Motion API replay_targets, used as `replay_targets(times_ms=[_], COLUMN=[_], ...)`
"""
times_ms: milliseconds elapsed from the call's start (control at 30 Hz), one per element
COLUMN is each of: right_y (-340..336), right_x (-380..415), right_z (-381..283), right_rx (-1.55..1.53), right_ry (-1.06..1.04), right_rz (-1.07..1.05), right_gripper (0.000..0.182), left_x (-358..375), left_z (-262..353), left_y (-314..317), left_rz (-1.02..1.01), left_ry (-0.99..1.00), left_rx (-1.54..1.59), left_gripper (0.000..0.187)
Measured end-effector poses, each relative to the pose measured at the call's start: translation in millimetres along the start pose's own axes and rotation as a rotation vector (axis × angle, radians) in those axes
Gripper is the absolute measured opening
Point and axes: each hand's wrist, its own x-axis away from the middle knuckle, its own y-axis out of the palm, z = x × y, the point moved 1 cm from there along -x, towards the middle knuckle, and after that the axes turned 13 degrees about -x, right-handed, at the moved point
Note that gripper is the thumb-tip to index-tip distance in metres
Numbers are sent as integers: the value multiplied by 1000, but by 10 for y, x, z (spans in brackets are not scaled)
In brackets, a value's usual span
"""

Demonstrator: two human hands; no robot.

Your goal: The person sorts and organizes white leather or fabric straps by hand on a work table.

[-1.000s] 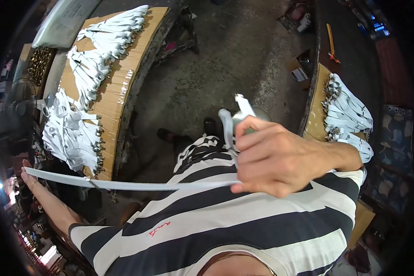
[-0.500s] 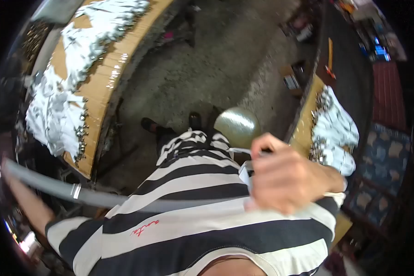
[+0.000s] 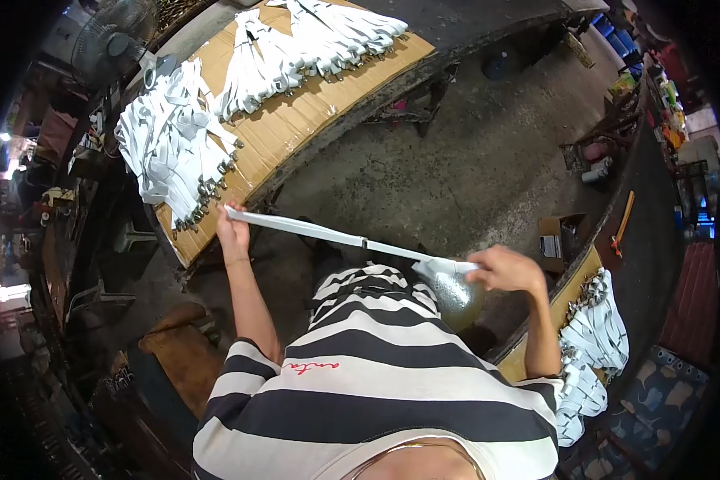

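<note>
A white lanyard with a small dark band partway along it is stretched between my two hands, in front of my waist. My left hand, beside the corner of the left table, has its fingers closed on one end. At the other end, my right hand grips the strap near a wider white piece, whose details I cannot make out. Close by on the left lies a pile of white lanyards with metal clips along its edge. To the right, below my right hand, sits another white heap of lanyards.
Cardboard covers the left table, carrying more fanned lanyards. A round shiny stool stands just in front of me. An orange-handled tool rests on the right table, near an open box lower down. A fan is at upper left.
My left hand has swung from the far lower left to the left table's corner. The right hand has moved away from my chest, and the lanyard now spans straight between them. My view has turned.
</note>
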Motion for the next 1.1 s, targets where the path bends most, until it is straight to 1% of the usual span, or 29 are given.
replay_targets(times_ms=[67, 100, 133, 167, 200, 267, 300, 367, 400, 467, 500, 533, 567, 600, 633, 667, 700, 733, 767, 800, 833, 867, 900, 933, 1000, 1033, 1067, 1100], right_y=[-148, -210, -306, -396, -501, -701, -737, -803, -826, -870, -902, -917, -934, -960, -962, -986, -1007, -1036, -1074, -1110, -1165, -1223, -1282, -1331, -1441, -1519, -1554, -1579], right_x=[126, 205, 290, 394, 451, 580, 618, 596, 578, 555, 523, 491, 458, 426, 399, 392, 396, 404, 408, 365, 294, 226, 165, 118, 66, 40, 47, 34], right_z=[63, 61, -9, -80, -87, -209, -295, -543, -689, -960, -1044, -1112, -1180, -1255, -1328, -1427, -1523, -1615, -1698, -1770, -1836, -1897, -1952, -2039, -2195, -2216, -2308, -2413], right_rx=[41, 89, 128, 284, 311, 341, 348, 376, 385, 185, 186, 197, 137, 83, -17, 5, -37, -80, -242, -226, -332, -437, -468, -444, -341, -257, -234, -191], right_ry=[34, 1, -25, -40, 26, 5, 14, -108, -113, -208, -246, -255, -351, -449, -532, -542, -596, -648, -595, -596, -712, -831, -863, -869, -966, -927, -930, -901], right_rz=[42, 103, 140, 238, 308, 382, 384, 541, 537, 655, 666, 670, 706, 737, 765, 768, 776, 785, 751, 764, 815, 863, 935, 957, 1130, 1227, 1243, 1314], right_gripper=[22, 22, 22, 20, 17, 15, 15, 14, 14, 15, 16, 16, 15, 14, 13, 13, 13, 15, 14, 14, 14, 14, 14, 14, 16, 20, 20, 22], left_x=[166, 204, 286, 267, 313, 383, 426, 515, 503, 541, 522, 466, 488, 484, 400, 303, 336, 462, 546, 653, 836, 914, 993, 1001, 1135, 1162, 1199, 1232], left_z=[-161, -260, -351, -487, -581, -797, -912, -1082, -1180, -1341, -1403, -1536, -1531, -1599, -1642, -1690, -1595, -1361, -1202, -1024, -753, -608, -463, -391, -198, -187, -152, -98], left_y=[-265, -422, -487, -720, -834, -1022, -1051, -1045, -1056, -916, -851, -878, -704, -446, -247, -48, 399, 984, 1466, 1904, 2318, 2613, 2908, 3137, 3557, 3716, 3838, 3924], left_rz=[-5, -110, -91, -74, -44, 29, 71, 151, 256, 420, 415, 498, 573, 716, 540, 359, 127, -101, -314, -527, -742, -892, -1040, -1116, -1063, -1015, -1027, -926], left_ry=[-65, -110, -110, -120, -104, -128, -192, -284, -337, -463, -457, -579, -695, -558, -388, -208, -48, 111, 146, 181, 172, 244, 313, 468, 616, 659, 672, 755], left_rx=[27, 90, 130, 164, 227, 171, 150, 109, 73, 43, 55, -214, -484, -921, -1102, -1269, -1158, -1035, -886, -731, -705, -700, -679, -679, -672, -570, -549, -583], left_gripper=[28, 27, 26, 26, 28, 31, 32, 34, 33, 25, 25, 18, 20, 32, 36, 40, 44, 48, 49, 51, 61, 71, 80, 89, 102, 104, 104, 103])
